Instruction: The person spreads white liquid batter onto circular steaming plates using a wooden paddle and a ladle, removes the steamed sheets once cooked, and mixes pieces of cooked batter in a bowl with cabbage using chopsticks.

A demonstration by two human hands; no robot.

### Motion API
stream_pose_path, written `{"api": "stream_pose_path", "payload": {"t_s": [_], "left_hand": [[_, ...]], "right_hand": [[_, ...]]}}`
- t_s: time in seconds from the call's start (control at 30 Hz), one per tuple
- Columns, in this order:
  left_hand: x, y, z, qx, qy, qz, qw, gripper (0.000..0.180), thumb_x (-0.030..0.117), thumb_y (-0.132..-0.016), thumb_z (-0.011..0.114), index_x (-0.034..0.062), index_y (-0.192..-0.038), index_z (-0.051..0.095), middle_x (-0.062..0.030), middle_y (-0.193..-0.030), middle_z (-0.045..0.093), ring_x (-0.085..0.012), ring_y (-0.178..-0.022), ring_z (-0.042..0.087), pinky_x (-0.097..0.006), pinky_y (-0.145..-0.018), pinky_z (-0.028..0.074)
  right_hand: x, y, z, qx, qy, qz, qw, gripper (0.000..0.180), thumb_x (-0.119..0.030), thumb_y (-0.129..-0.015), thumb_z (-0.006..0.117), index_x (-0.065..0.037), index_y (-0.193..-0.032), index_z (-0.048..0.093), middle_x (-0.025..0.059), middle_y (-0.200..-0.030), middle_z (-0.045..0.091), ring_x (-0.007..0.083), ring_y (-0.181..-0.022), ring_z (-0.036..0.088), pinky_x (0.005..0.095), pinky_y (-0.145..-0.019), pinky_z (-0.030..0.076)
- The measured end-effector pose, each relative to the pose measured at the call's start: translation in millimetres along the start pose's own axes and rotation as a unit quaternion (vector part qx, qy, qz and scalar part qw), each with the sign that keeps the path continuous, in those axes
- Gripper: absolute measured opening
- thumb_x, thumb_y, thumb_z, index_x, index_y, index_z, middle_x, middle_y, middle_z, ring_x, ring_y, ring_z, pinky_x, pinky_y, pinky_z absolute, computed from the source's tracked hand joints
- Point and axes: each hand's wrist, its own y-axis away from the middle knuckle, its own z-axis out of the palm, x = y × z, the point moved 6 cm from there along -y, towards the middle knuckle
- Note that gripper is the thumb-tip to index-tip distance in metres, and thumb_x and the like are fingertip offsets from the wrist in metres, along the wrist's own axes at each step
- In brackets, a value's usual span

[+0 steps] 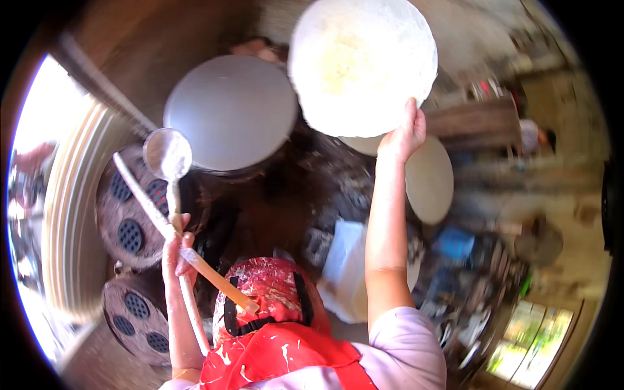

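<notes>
My right hand point(404, 135), thumb over the near edge, holds up a large round white disc point(361, 68) with a yellowish middle. Glare hides whether it is a flatbread or a lid. At the left, my left hand point(177, 252) is closed around a ladle point(168, 154) and a long flat stick point(144, 198) that cross each other. The ladle's bowl is coated in something white; the stick's lower end is orange-brown. Ahead, between my hands, lies a round grey flat top point(231, 114). A red apron point(279, 354) with white splashes covers my front.
Two round brown blocks point(140, 244) with black holed inserts stand at the left, beside a stack of curved pale rims point(78, 208). A pale round disc point(430, 180) lies beyond my right forearm. A white bag point(348, 279) and blurred clutter are at the right. Another person point(536, 138) is far right.
</notes>
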Motion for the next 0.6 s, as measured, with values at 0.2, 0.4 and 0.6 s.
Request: {"api": "stream_pose_path", "payload": {"t_s": [0.2,0.4,0.6], "left_hand": [[-73.4,-35.5,64.2,-0.156,0.028,-0.105,0.982,0.051,0.016,-0.094,0.041,-0.0023,-0.136,0.018,-0.0112,-0.092,0.052,-0.0067,-0.037,0.044,-0.016,-0.032,0.042],[-194.8,-52.2,79.6,-0.180,0.027,-0.206,0.962,0.048,0.019,-0.096,0.035,-0.0024,-0.135,0.017,-0.0124,-0.090,0.052,-0.0085,-0.039,0.049,-0.019,-0.036,0.047],[-304.5,-53.2,58.4,-0.205,0.025,-0.269,0.941,0.047,0.022,-0.097,0.032,-0.0030,-0.135,0.017,-0.0104,-0.090,0.053,-0.0086,-0.041,0.051,-0.022,-0.041,0.050]], "right_hand": [[-64.9,13.1,-250.3,0.200,-0.001,0.099,0.975,0.036,-0.015,-0.082,0.062,0.001,-0.113,0.053,0.0073,-0.109,0.056,0.0171,-0.097,0.053,0.0310,-0.086,0.043],[-36.0,158.1,-555.4,0.337,0.006,0.223,0.915,0.044,-0.018,-0.081,0.062,-0.002,-0.120,0.050,0.0082,-0.115,0.056,0.0218,-0.105,0.052,0.0362,-0.090,0.043],[60.9,329.9,-785.9,0.501,0.135,0.365,0.773,0.040,-0.014,-0.077,0.067,0.000,-0.112,0.055,0.0095,-0.103,0.061,0.0209,-0.089,0.059,0.0322,-0.076,0.048]]}}
